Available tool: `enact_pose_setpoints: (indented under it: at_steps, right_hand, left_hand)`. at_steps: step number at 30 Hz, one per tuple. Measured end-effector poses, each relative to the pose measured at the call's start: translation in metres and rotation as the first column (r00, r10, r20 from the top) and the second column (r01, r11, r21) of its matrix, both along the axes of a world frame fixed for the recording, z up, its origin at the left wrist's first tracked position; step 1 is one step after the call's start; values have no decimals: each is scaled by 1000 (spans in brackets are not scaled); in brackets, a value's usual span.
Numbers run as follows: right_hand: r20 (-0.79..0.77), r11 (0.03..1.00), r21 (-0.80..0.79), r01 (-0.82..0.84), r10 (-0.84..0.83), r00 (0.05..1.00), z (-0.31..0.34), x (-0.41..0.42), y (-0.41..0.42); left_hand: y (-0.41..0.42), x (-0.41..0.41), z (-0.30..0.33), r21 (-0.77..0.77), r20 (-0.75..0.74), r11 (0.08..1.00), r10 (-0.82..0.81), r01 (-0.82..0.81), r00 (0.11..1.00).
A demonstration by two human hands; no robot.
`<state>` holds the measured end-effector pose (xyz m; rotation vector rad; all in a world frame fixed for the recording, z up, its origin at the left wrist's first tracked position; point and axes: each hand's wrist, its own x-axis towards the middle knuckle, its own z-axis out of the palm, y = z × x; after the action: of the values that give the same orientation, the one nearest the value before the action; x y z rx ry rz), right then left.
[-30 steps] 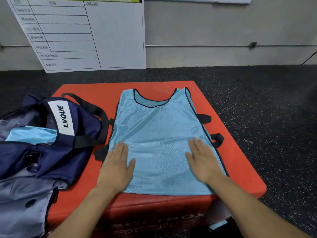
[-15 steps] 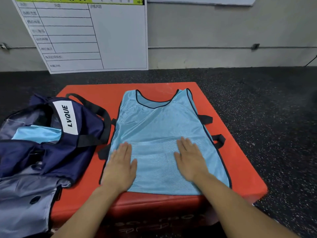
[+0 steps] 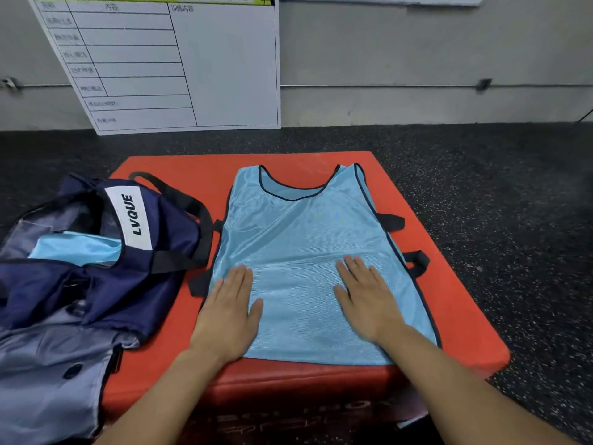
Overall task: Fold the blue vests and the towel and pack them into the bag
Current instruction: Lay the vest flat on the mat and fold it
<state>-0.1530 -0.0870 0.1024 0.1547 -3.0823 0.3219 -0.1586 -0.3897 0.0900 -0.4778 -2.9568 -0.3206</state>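
A: What is seen around the vest (image 3: pixel 305 252)?

B: A red pad (image 3: pixel 449 316) is laid on a dark speckled floor (image 3: pixel 513 187), and the vest is spread flat on it, neck toward 12 o'clock. A white chart board (image 3: pixel 192 59) is leaned against the wall at 11 o'clock. Black straps (image 3: pixel 414 261) are seen sticking out from the vest's edge at 3 o'clock. The bag's black handle (image 3: pixel 199 226) is draped over the pad at 9 o'clock, just beside the vest's edge.

A: And the bag (image 3: pixel 80 284)?

B: It is set at 9 o'clock, partly on the pad, with its mouth open. A piece of light blue cloth (image 3: pixel 77 248) is seen inside; whether it is a vest cannot be told. A white label reading LVQUE is shown on its side. No towel can be made out.

A: How are the hands held?

B: The left hand (image 3: pixel 229 313) is laid flat on the vest's lower part at 7 o'clock, fingers straight and close together, thumb out. The right hand (image 3: pixel 365 300) is pressed flat at 5 o'clock, fingers slightly spread. Nothing is gripped.

A: What is changed since half a second ago?

B: Little. Both hands are kept flat on the vest, and the vest and bag are left where they were.
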Motion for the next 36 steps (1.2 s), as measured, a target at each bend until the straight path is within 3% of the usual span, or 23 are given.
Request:
enact_pose_setpoints:
  at_steps: [3,15,22,28,36]
  right_hand:
    - [6,998,28,62,-62,998,1,0,41]
    - [6,992,-79,-95,96,995,6,27,88]
    - [137,990,-134,43,-24,990,24,40,100]
    - [207,967,-145,211,-179,962,28,65,95]
    - [250,997,-54,46,-31,968,56,72,113]
  left_hand:
    - [-24,0,2,7,-10,1000,-21,22,1000]
    - [-48,27,6,75,56,994,72,-76,996]
    - [-48,46,30,70,80,969,231,-237,970]
    - [-56,54,34,101,165,964,226,-244,960]
    - [-55,39,58,134,234,989,31,-64,972]
